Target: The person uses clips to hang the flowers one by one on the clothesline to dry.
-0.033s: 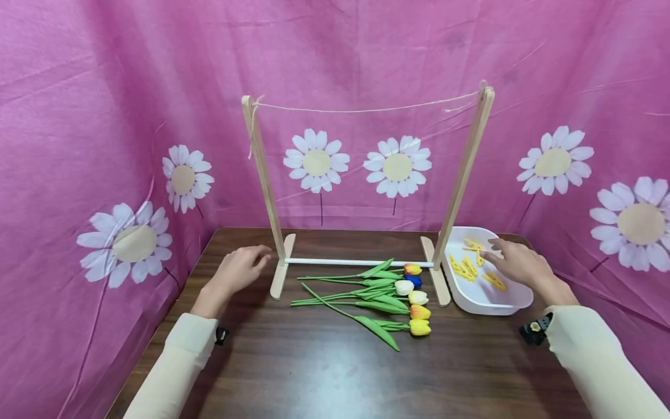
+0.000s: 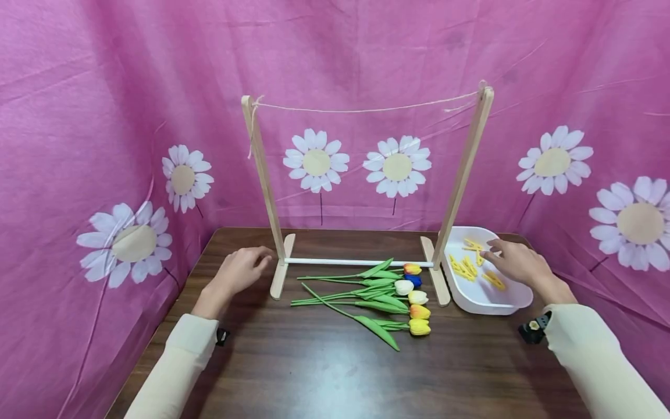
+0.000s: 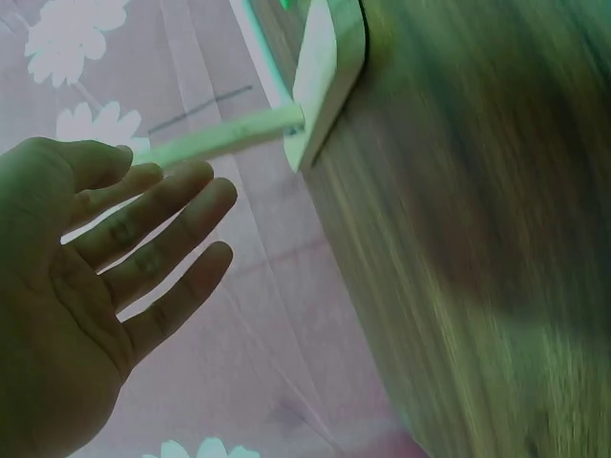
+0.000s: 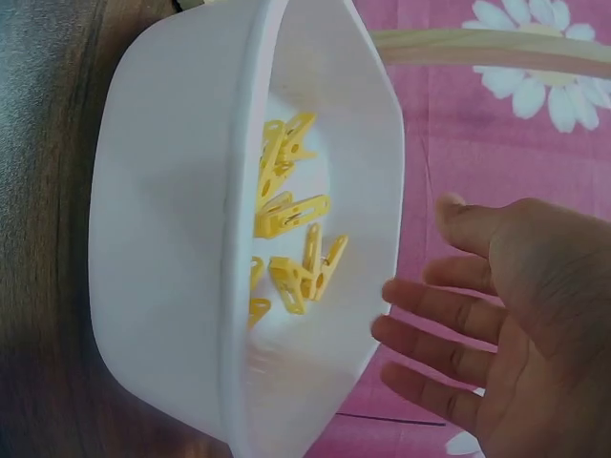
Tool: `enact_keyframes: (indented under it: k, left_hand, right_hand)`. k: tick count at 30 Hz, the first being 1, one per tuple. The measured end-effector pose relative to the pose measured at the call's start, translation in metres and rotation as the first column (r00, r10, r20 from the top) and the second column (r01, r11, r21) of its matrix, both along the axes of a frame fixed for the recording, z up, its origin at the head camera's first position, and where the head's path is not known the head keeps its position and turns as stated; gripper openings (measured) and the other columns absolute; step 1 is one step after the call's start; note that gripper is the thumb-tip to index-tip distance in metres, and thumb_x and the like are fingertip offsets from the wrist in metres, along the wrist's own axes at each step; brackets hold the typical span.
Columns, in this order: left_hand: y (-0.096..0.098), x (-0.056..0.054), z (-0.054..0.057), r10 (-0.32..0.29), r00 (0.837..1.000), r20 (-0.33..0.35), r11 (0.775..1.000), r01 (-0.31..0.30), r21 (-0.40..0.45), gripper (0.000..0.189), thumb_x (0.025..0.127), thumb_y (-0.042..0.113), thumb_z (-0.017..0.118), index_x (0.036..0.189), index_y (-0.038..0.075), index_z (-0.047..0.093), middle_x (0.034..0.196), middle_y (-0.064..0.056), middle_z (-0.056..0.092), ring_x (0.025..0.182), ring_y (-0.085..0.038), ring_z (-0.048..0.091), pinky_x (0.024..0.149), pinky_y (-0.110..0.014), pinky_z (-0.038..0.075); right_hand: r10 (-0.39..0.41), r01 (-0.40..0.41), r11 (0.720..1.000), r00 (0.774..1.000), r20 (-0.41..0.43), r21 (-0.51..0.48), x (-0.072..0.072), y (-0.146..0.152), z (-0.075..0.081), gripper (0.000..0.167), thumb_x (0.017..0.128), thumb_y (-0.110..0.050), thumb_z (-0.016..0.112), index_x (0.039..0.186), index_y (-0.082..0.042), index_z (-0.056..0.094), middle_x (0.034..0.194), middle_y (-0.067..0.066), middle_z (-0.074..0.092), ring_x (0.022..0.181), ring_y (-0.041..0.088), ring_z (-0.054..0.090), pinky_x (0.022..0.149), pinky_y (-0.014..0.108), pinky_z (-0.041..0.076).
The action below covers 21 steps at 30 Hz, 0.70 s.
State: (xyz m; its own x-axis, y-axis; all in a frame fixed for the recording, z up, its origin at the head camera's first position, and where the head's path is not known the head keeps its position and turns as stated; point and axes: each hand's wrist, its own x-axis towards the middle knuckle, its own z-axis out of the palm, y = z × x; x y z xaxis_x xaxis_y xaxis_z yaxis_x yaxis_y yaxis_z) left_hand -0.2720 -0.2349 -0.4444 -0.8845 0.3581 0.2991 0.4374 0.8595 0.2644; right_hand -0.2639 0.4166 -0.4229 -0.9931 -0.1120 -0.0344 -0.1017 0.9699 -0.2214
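Yellow clothespins (image 4: pixel 279 221) lie in a smooth, round-cornered tub (image 4: pixel 172 219).

A person's right hand (image 2: pixel 516 265) hovers over yellow clothespins (image 2: pixel 462 269) in a white tub (image 2: pixel 484 306), any contact unclear, while the left hand (image 2: pixel 239 272) hangs beside an upright wooden frame (image 2: pixel 463 169); tulips (image 2: pixel 384 305) lie near its base on a dark table (image 2: pixel 314 378).

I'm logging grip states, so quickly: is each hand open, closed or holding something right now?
Left hand: open, holding nothing, near the wooden stand.
Right hand: open, holding nothing, by the white tub of yellow pegs.
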Motion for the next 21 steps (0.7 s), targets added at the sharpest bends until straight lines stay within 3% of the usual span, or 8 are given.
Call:
enact_keyframes:
  k: [3,7,13,17,21]
  left_hand:
    - [0.008,0.004,-0.003,-0.031,0.999,-0.013,1.000,0.031,-0.003,0.019,0.104,0.018,0.066,0.115,0.010,0.079,0.101,-0.007,0.081,0.082,-0.027,0.074,0.074,-0.056,0.060]
    - [0.022,0.009,-0.008,-0.068,0.998,-0.004,0.998,0.068,-0.010,0.017,0.102,0.015,0.069,0.112,0.010,0.081,0.102,-0.007,0.082,0.089,-0.028,0.077,0.077,-0.055,0.061]
    - [0.051,0.015,-0.015,-0.161,0.987,0.027,0.987,0.161,-0.014,0.014,0.101,0.014,0.070,0.110,0.013,0.082,0.100,0.000,0.081,0.088,-0.019,0.076,0.078,-0.049,0.063]
    - [0.067,0.017,-0.021,-0.241,0.970,0.027,0.969,0.242,-0.041,0.015,0.099,0.011,0.071,0.109,0.013,0.082,0.104,0.002,0.080,0.091,-0.015,0.074,0.080,-0.043,0.063]
    - [0.076,0.017,-0.029,-0.278,0.958,0.065,0.958,0.282,-0.056,0.015,0.099,0.010,0.072,0.110,0.013,0.081,0.107,0.001,0.077,0.094,-0.014,0.072,0.082,-0.038,0.063]
  right_hand:
    - [0.026,-0.026,0.999,1.000,-0.011,-0.023,-0.006,-0.001,-0.002,0.050,0.108,-0.038,0.060,0.135,0.004,0.065,0.122,0.027,0.074,0.115,0.052,0.067,0.084,0.073,0.053]
    - [0.023,-0.022,0.999,1.000,0.013,-0.032,-0.014,-0.002,-0.006,0.038,0.104,-0.028,0.064,0.124,0.004,0.072,0.117,0.027,0.075,0.108,0.049,0.069,0.082,0.070,0.054]
    - [0.004,-0.002,1.000,0.994,0.112,-0.012,-0.025,0.000,-0.011,0.033,0.099,-0.024,0.068,0.116,0.003,0.073,0.113,0.027,0.073,0.095,0.042,0.068,0.079,0.064,0.053]
    - [-0.005,0.004,1.000,0.981,0.192,0.008,-0.024,-0.003,-0.011,0.032,0.097,-0.021,0.070,0.116,0.005,0.072,0.110,0.027,0.071,0.088,0.037,0.062,0.078,0.058,0.052]
    - [-0.031,0.026,0.999,0.965,0.260,0.022,-0.023,-0.006,-0.015,0.027,0.096,-0.016,0.069,0.111,0.006,0.072,0.100,0.021,0.068,0.081,0.031,0.058,0.072,0.047,0.050]
